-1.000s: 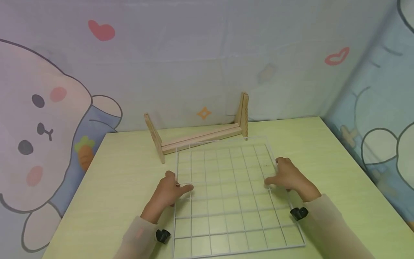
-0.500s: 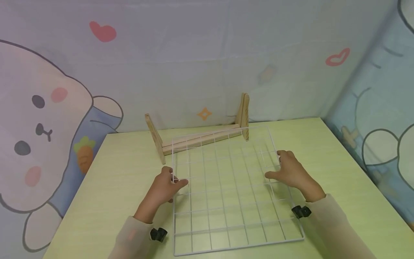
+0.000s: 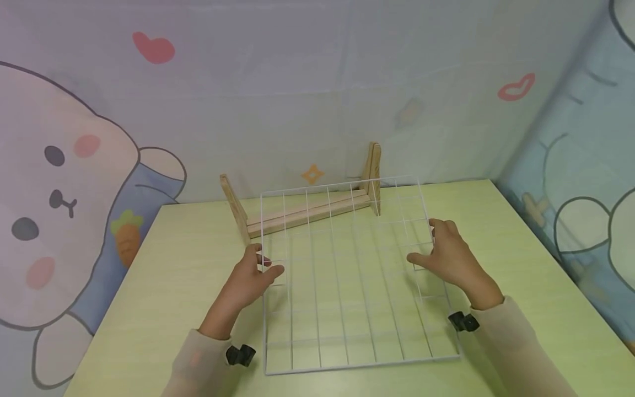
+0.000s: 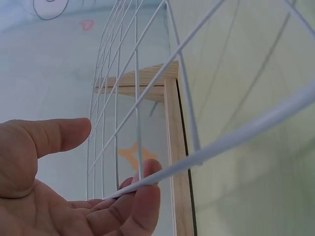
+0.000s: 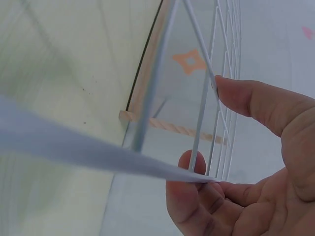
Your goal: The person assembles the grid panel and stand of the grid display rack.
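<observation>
A white wire grid panel (image 3: 362,365) is held above the table, its far side overlapping the wooden stand in the head view. My left hand (image 3: 248,281) grips its left edge. In the left wrist view the fingers (image 4: 147,201) curl round the thick edge wire, the thumb apart above it. On the opposite edge my right hand (image 3: 453,259) grips the frame, its fingers (image 5: 182,201) bent round the wire and its thumb lying against the mesh. Behind the panel, the wooden stand (image 3: 322,212) has two upright end pieces joined by a long bar.
The pale yellow-green table (image 3: 193,264) meets a printed cloth backdrop (image 3: 278,110) at its far edge. The stand sits close to that backdrop, slightly askew. A second cloth side (image 3: 570,154) borders the table on the right.
Both hands have carried the grid panel away from me and upward, so its far edge now crosses in front of the stand's bar and right upright. The stand has stayed put.
</observation>
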`<control>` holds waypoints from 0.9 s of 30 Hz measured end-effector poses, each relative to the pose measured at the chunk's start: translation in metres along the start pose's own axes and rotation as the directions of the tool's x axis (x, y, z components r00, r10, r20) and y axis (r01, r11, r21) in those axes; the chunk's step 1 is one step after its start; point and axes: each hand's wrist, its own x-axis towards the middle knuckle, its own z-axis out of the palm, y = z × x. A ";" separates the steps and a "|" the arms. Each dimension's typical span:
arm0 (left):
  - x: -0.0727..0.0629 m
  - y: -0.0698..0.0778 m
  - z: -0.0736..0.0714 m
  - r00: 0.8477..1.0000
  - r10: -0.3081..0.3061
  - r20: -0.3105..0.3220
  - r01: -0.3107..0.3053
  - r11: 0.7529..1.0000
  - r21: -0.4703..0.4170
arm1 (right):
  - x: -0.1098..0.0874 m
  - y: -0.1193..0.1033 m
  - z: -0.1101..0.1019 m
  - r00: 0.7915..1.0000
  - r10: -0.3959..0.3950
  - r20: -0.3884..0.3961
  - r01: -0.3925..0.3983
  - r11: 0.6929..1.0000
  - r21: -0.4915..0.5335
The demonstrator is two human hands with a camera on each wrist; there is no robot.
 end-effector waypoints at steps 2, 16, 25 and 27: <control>-0.001 0.002 -0.001 1.000 0.010 -0.012 -0.010 1.000 -0.005 | 0.000 -0.002 -0.002 1.000 -0.006 -0.016 0.006 1.000 -0.002; -0.002 0.011 -0.007 0.994 0.079 -0.076 -0.091 0.981 -0.170 | -0.003 -0.013 -0.018 0.997 -0.021 -0.071 0.024 0.999 0.044; 0.000 0.008 -0.005 0.991 0.092 -0.093 -0.116 0.946 -0.303 | -0.003 -0.014 -0.021 0.992 -0.041 -0.118 0.045 0.998 0.031; 0.002 0.006 -0.005 0.992 0.094 -0.084 -0.118 0.927 -0.355 | -0.003 -0.014 -0.022 0.990 -0.043 -0.132 0.047 0.999 0.025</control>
